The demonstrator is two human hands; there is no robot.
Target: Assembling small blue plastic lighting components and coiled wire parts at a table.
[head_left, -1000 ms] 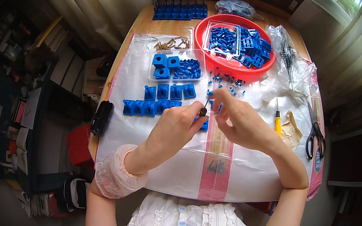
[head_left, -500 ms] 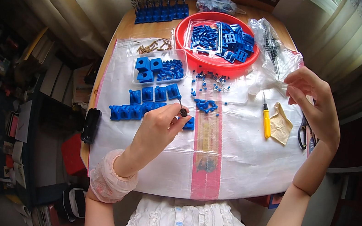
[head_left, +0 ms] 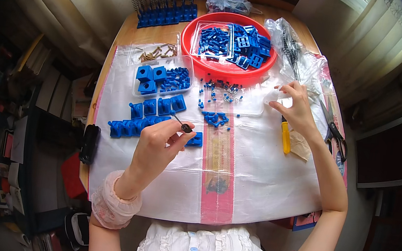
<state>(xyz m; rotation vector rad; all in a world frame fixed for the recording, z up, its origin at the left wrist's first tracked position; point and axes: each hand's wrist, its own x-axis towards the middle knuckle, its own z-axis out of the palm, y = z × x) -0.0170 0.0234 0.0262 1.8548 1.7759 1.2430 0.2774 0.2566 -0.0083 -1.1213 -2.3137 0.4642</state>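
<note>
1. Left hand [head_left: 155,139]: fingers closed on a thin rod with a black end piece [head_left: 186,128], left of the striped sheet's centre.
2. Right hand [head_left: 298,108]: thumb and forefinger parted at a small translucent cup [head_left: 269,97], right side; whether gripping it, cannot tell.
3. Blue blocks [head_left: 149,106]: two rows, left, just beyond left hand.
4. Blue pegs [head_left: 215,119]: loose pile, centre.
5. Red basin [head_left: 223,70]: far, holding blue parts.
6. Yellow-handled tool [head_left: 285,137]: right, nearer than the cup.

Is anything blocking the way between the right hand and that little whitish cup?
Nothing visible is. The right hand is right at the cup, though whether it touches is hard to tell. The yellow tool lies nearer the person, outside that gap.
</note>
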